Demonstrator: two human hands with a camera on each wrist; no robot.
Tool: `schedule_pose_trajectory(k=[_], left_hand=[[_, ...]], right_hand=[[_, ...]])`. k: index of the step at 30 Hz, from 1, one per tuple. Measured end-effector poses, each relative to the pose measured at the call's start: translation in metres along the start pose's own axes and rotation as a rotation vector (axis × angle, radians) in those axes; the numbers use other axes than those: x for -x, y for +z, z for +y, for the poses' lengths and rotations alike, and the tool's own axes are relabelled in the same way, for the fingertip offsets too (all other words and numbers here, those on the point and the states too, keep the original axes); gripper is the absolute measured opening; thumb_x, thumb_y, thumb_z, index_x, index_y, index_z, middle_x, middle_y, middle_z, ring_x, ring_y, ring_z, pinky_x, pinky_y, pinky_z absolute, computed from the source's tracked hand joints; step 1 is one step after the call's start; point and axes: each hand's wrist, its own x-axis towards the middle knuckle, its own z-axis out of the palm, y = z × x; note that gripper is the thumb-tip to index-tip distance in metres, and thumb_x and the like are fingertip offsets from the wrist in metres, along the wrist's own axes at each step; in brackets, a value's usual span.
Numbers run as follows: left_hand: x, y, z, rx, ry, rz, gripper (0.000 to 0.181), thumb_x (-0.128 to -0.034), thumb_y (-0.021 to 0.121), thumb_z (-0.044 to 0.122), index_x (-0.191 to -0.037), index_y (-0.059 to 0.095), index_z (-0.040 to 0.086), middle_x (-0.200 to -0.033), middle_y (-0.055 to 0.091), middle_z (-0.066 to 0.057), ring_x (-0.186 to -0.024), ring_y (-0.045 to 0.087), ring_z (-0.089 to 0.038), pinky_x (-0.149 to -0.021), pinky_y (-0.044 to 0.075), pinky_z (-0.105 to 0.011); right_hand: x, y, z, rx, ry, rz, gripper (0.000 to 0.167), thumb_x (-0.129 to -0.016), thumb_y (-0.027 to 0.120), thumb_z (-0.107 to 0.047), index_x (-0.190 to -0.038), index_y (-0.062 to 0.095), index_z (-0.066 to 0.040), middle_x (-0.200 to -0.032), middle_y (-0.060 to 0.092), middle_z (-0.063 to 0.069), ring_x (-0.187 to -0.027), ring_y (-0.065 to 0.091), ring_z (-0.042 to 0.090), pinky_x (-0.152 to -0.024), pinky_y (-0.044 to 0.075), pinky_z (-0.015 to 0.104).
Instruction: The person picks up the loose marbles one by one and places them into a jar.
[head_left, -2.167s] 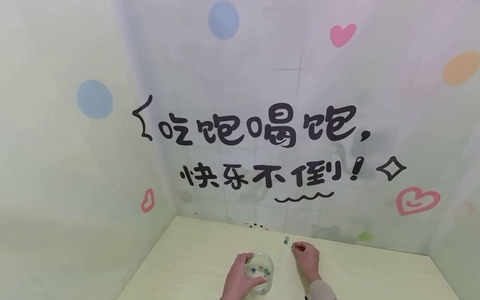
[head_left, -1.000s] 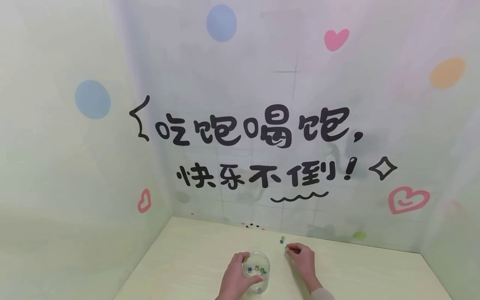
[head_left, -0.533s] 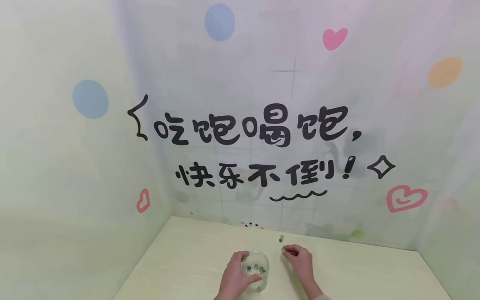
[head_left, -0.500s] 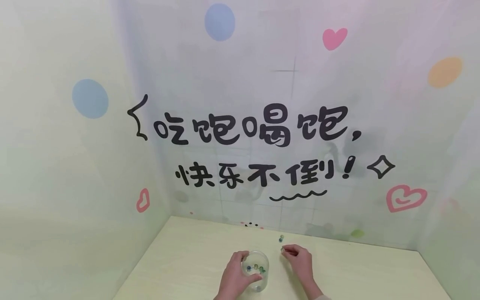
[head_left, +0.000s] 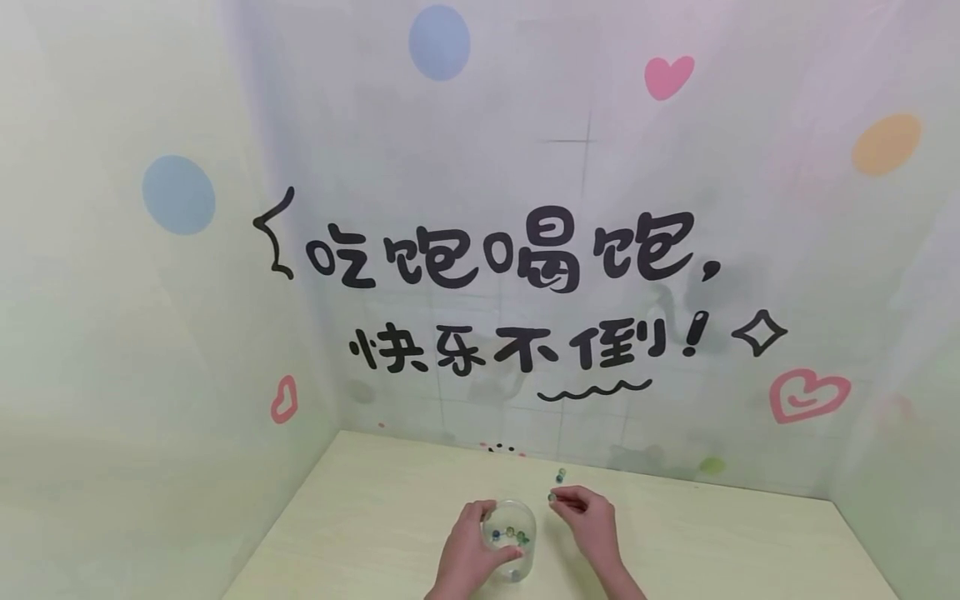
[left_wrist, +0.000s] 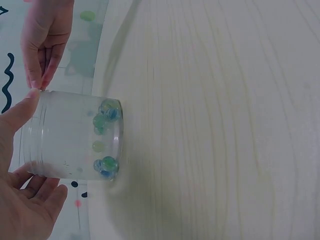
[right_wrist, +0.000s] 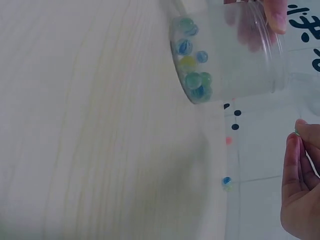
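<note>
My left hand (head_left: 467, 552) grips a clear jar (left_wrist: 70, 132) near its mouth, fingers on one side and thumb on the other. Several blue, green and yellowish glass marbles (right_wrist: 184, 47) lie at the bottom of the jar, which stands upright on the table. Just right of the jar's mouth, my right hand (head_left: 592, 521) pinches a small greenish marble (head_left: 552, 497) between thumb and fingertips, raised off the table. In the right wrist view, only a sliver of this marble shows between the fingertips. Two more marbles (head_left: 561, 476) lie close together on the table behind the right hand.
The pale wood-grain table (head_left: 375, 517) ends at a back wall sheet (head_left: 450, 417) printed with dark characters, hearts and dots. Side walls (head_left: 112, 417) close in the left and right. The two loose marbles lie near the table's back edge.
My right hand has moved left towards the jar with the pinched marble, past the two marbles on the table. My left hand keeps its grip on the jar. The head view has shifted slightly.
</note>
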Motion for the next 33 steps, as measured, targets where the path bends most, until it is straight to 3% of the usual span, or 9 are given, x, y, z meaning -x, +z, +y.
schedule_pose_trajectory(k=[18,33], left_hand=[[0.001,0.000,-0.002,-0.011,0.023,0.003,0.079,-0.0675,0.091,0.038,-0.128,0.054,0.003,-0.123,0.060,-0.011,-0.113,0.061,-0.032,-0.094,0.054,-0.053],[0.002,0.000,0.000,-0.022,0.032,0.007,0.078,-0.0685,0.091,0.039,-0.128,0.055,0.003,-0.125,0.060,-0.013,-0.115,0.060,-0.036,-0.094,0.054,-0.053]], right_hand=[[0.019,0.001,-0.028,-0.048,-0.060,-0.071,0.015,-0.082,0.077,-0.004,-0.097,0.074,-0.005,-0.093,0.076,0.010,-0.076,0.067,0.004,-0.070,0.057,0.014],[0.028,0.007,-0.032,-0.024,-0.153,-0.162,0.016,-0.083,0.077,-0.007,-0.099,0.074,-0.006,-0.094,0.076,0.008,-0.079,0.067,0.004,-0.072,0.056,0.012]])
